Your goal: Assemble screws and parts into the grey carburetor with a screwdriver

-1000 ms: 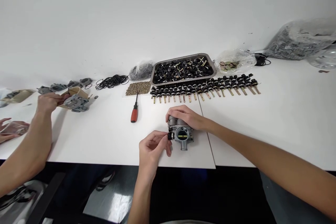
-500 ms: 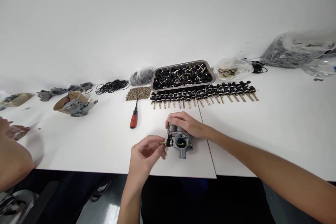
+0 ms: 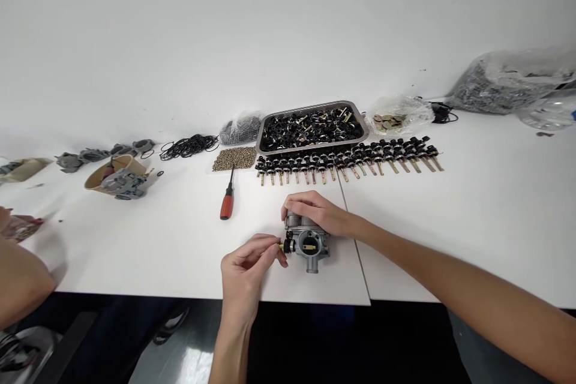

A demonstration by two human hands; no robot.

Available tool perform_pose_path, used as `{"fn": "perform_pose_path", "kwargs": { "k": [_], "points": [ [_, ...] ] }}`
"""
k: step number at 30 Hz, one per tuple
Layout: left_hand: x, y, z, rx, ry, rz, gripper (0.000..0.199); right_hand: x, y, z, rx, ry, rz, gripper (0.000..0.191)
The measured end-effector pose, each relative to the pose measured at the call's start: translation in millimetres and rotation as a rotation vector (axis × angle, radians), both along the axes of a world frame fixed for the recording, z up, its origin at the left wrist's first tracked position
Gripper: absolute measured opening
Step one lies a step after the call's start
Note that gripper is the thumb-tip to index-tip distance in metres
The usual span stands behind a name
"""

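Observation:
A grey metal carburetor body (image 3: 311,261) rests on the white table, its round bore facing me. Inside the bore a flat brass strip (image 3: 309,247) shows its broad face. My right hand (image 3: 312,207) is wrapped over the top of the body and grips it. At the body's left side sits a black fitting (image 3: 288,245) with a brass end. My left hand (image 3: 252,258) pinches that brass end between thumb and fingers.
Behind stand a metal tray (image 3: 258,147) of black parts and a row of black fittings with brass strips (image 3: 324,177). A red screwdriver (image 3: 227,205) lies left, near brass pieces (image 3: 234,159). Another person's arm (image 3: 22,279) is at far left.
The brass strip in the bore has turned from edge-on to showing its flat face. My left fingers have shifted slightly on the fitting, and my right hand still holds the body.

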State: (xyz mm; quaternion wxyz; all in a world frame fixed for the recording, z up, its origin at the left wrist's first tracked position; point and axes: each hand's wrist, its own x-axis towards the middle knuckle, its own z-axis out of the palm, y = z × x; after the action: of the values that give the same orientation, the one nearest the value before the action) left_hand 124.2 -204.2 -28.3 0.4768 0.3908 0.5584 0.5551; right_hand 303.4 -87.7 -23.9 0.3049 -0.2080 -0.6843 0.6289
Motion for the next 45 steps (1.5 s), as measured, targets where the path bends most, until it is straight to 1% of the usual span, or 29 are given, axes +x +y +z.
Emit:
{"fn": "perform_pose_path", "kwargs": {
  "k": [4,8,12,15,18,20,22,23,25,26,28,30,31,32,34,36,37,39,41,43,45],
  "points": [
    [2,2,-5.2,0.045,0.020,-0.040,0.014,1,0,0.2,-0.005,-0.001,0.006,0.036],
    [5,1,-4.4,0.074,0.052,-0.018,0.013,1,0,0.9,-0.006,-0.008,0.007,0.036],
    [9,-4,-1.6,0.065,0.132,-0.002,0.013,0,0,1.4,-0.013,0.008,0.020,0.036],
    [12,-6,2.0,0.069,0.138,-0.024,0.013,0,0,1.0,-0.009,0.014,0.026,0.035],
    [1,-2,10.3,0.083,0.186,-0.030,0.016,0,0,0.9,-0.012,0.003,0.022,0.035],
    [-18,7,18.1,0.108,0.316,0.028,0.019,1,0,1.2,-0.017,-0.002,0.020,0.035],
    [-45,20,25.5,0.143,0.536,0.120,0.025,1,0,1.7,-0.023,-0.006,0.022,0.035],
    [-59,29,28.3,0.145,0.666,0.185,0.028,1,-1,2.0,-0.025,-0.007,0.023,0.036],
    [-82,47,30.6,0.055,0.904,0.236,0.039,1,-1,2.3,-0.026,-0.015,0.026,0.036],
    [-90,56,29.9,-0.020,1.011,0.216,0.047,1,-1,2.5,-0.027,-0.022,0.026,0.036],
    [-99,72,25.0,-0.165,1.200,0.130,0.061,1,-1,2.8,-0.028,-0.044,0.029,0.035],
    [-102,84,17.9,-0.248,1.317,0.060,0.063,2,0,3.3,-0.029,-0.065,0.023,0.031],
    [-102,88,14.6,-0.262,1.333,0.045,0.060,3,0,3.7,-0.015,-0.072,0.010,0.029],
    [-103,92,12.2,-0.261,1.321,0.041,0.057,4,1,4.4,0.023,-0.067,-0.011,0.027],
    [-106,96,10.4,-0.229,1.234,0.065,0.051,7,1,6.8,0.169,-0.002,-0.082,0.023],
    [-110,98,13.0,-0.155,1.143,0.142,0.045,9,0,10.5,0.364,0.119,-0.152,0.021],
    [-113,98,15.8,-0.109,1.113,0.195,0.040,10,-3,12.7,0.454,0.177,-0.175,0.023],
    [-118,98,24.1,-0.023,1.072,0.303,0.033,10,-9,16.6,0.605,0.251,-0.198,0.029],
    [-122,101,35.4,0.052,1.029,0.390,0.028,8,-15,18.1,0.736,0.289,-0.186,0.030],
    [-126,109,48.3,0.147,0.924,0.438,0.025,4,-20,16.0,0.856,0.329,-0.180,0.029],
    [-131,125,61.3,0.251,0.772,0.450,0.022,0,-22,11.3,0.937,0.351,-0.185,0.026]
  ]
}}
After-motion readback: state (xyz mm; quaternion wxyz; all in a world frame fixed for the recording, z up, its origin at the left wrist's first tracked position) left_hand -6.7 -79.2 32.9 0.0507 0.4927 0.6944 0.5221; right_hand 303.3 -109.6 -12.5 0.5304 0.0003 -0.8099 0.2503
